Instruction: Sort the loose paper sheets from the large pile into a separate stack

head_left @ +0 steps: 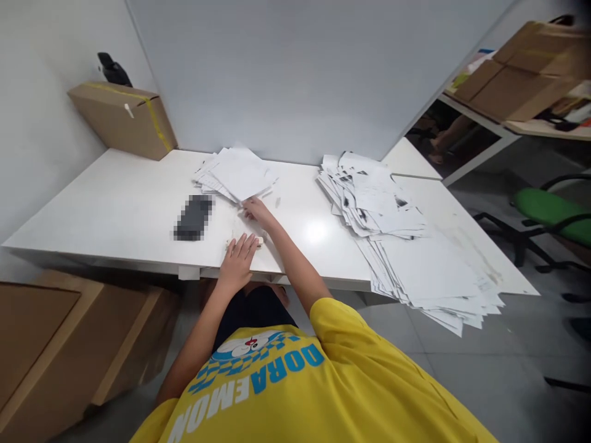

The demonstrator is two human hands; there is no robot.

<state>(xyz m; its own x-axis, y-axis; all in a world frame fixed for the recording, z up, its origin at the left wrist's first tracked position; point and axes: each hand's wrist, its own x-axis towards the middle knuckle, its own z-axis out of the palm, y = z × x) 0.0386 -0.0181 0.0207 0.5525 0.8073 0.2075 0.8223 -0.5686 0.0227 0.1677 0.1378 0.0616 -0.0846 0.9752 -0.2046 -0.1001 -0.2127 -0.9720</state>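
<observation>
My left hand (237, 261) lies palm down near the table's front edge, its fingers stretched out. Beneath those fingers, a small cream-coloured object (260, 242) sticks out to the right; the rest of it is covered. Farther back, my right hand (257, 212) is at the front corner of a loose paper stack (242, 172). Its fingers are curled together, and whatever lies between them is too small to tell. A faint, pale patch shows on the table between the two hands.
A dark, pixelated flat object (194, 217) lies left of my hands on the white table (133, 209). Large untidy paper piles (425, 264) cover the right side, some overhanging the front edge. A cardboard box (122, 120) stands at back left, against a grey partition (295, 80).
</observation>
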